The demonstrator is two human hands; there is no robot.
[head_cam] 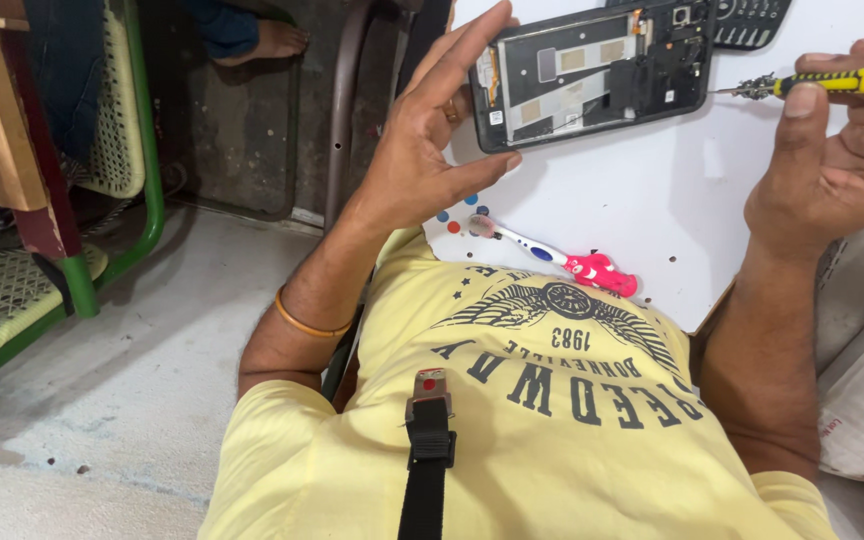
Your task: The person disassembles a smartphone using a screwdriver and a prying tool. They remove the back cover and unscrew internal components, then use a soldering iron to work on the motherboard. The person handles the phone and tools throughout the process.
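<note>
- Head view, leftmost: a green-framed woven chair (102,200) stands on the grey floor (152,380), well apart from the work.
- Left hand (422,140) rises from a bent forearm with an orange bangle (302,322) at the wrist. Its fingers are spread open and nearly straight, the palm faces right, and the thumb tip and fingertips press against the left short edge of the opened phone, steadying it without wrapping round it.
- Opened phone (592,75) lies on the white desk (672,200) near its far edge, slightly tilted. Its back cover is off: a black frame surrounds a dark inner plate with pale rectangular patches, thin cables along the left end, and a camera module at the upper right corner.
- Toothbrush (557,260) with a white neck and pink handle lies flat near the desk's near edge, just beyond the person's yellow shirt (552,420), well apart from the phone.
- Dark keypad phone (752,20) sits at the desk's far edge, just beside the opened phone's right end.
- Screwdriver (832,82), yellow-handled with a metal shaft, points left, its tip at the opened phone's right short edge.
- Right hand (842,150) grips the screwdriver handle, thumb pressed up from below and fingers curled over the top, wrist cocked back above the desk's right edge.
</note>
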